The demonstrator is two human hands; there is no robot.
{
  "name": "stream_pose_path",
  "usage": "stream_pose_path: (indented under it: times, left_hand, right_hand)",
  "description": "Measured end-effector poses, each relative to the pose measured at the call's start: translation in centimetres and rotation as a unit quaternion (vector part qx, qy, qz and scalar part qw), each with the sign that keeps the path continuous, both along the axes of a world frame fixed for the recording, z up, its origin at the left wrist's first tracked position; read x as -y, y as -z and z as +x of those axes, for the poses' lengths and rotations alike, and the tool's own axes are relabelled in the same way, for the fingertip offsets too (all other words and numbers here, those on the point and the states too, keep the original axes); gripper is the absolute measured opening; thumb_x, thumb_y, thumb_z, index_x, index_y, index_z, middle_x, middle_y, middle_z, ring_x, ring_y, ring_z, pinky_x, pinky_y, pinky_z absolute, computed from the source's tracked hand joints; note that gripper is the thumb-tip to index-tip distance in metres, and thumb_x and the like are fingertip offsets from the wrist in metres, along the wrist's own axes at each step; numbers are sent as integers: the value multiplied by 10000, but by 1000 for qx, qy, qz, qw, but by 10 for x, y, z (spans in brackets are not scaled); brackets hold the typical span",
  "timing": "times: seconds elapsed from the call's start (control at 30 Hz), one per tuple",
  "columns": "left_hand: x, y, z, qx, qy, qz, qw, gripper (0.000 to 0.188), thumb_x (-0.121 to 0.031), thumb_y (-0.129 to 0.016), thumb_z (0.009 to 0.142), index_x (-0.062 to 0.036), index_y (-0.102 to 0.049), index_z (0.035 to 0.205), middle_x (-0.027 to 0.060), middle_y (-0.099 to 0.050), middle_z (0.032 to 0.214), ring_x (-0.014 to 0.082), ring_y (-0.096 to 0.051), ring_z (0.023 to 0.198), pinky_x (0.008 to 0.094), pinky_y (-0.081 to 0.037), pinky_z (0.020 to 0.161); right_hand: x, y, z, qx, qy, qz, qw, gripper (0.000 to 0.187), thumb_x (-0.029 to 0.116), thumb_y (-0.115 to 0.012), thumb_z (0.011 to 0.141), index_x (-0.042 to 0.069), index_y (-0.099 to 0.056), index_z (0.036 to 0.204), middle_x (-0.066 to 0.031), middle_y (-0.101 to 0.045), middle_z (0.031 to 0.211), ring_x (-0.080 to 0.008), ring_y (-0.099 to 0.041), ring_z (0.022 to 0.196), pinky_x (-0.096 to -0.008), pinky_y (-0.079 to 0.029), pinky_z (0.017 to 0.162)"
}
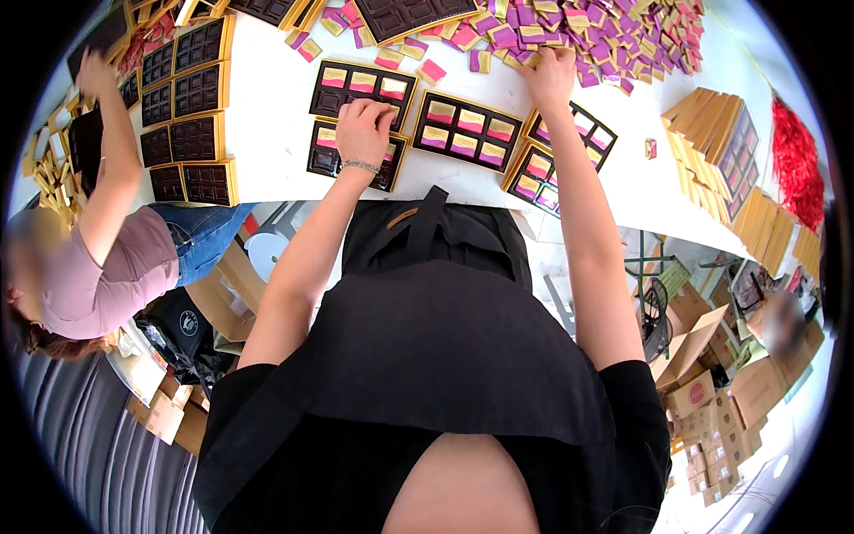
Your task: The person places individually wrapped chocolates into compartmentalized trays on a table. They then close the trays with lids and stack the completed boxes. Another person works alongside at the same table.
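"Where's the left hand (pixel 366 131)?"

"Over the upper-left compartment tray (pixel 331 102), at the lower row. Its grip is narrow, fingers bunched and bent down; I can't tell whether a piece is pinched under them."

"What fills that tray?"

"Three pink-and-gold wrapped squares (pixel 362 82) along the top row, and a dark, bare compartment at lower left. Just below sits the lower-left tray (pixel 326 161), partly hidden by the wrist and its bracelet (pixel 361 166)."

"And the right hand (pixel 550 78)?"

"At the near edge of the loose pile (pixel 614 46) of purple, pink and gold squares. That grip is narrow too, but whether it holds one I can't say."

"What lies between the hands?"

"The middle tray (pixel 469 133), all six compartments filled, set at a slant on the white desk (pixel 269 116). Beneath the right forearm are two more trays, partly covered."

"Anyone else?"

"A co-worker (pixel 111 276) in a mauve top at left, one arm raised beside stacked dark trays (pixel 197 94)."
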State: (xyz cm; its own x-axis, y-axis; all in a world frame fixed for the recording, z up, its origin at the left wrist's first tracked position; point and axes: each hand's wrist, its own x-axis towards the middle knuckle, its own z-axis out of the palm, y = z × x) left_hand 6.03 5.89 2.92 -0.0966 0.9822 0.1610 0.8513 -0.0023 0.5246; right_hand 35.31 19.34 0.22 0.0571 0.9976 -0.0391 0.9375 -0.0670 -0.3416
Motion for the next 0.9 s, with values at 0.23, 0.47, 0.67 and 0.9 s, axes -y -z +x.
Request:
stream_pose_path:
  times: [0.23, 0.47, 0.67, 0.9]
  left_hand:
    - [-37, -13, 39, 59, 42, 61, 996, 142, -154, -728, 755, -105, -696, 883, 53, -634, 912, 275, -563, 929, 382, -472, 806]
    - [-118, 21, 112, -102, 144, -51, 983, 317, -180, -739, 733, -98, -655, 1028, 82, -597, 1100, 257, -529, 1083, 391, -484, 875]
    - [-115, 29, 100, -71, 130, -181, 972, 311, -176, -739, 732, -86, -653, 1017, 59, -606, 1053, 249, -547, 1053, 389, -490, 868]
    - [-102, 29, 89, 73, 61, -57, 994, 285, -182, -725, 765, -223, -696, 1045, 43, -590, 1010, 251, -543, 1071, 381, -504, 849]
  right_hand:
    - [-5, -3, 14, -88, 34, -55, 994, 569, 159, -831, 645, 99, -582, 1152, -176, -450, 1209, -367, -550, 1046, -398, -481, 904]
    - [-5, 0, 5, -78, 19, -37, 996, 492, 147, -776, 675, 125, -598, 1133, -167, -604, 1103, -331, -620, 987, -394, -499, 859]
    - [8, -8, 0, -123, 84, -2, 989, 416, 162, -766, 692, 141, -629, 1084, -101, -705, 888, -290, -675, 842, -396, -523, 725]
    - [37, -47, -39, -307, 167, 78, 934, 412, -8, -723, 728, 45, -605, 1120, -66, -647, 745, -161, -610, 651, -297, -480, 608]
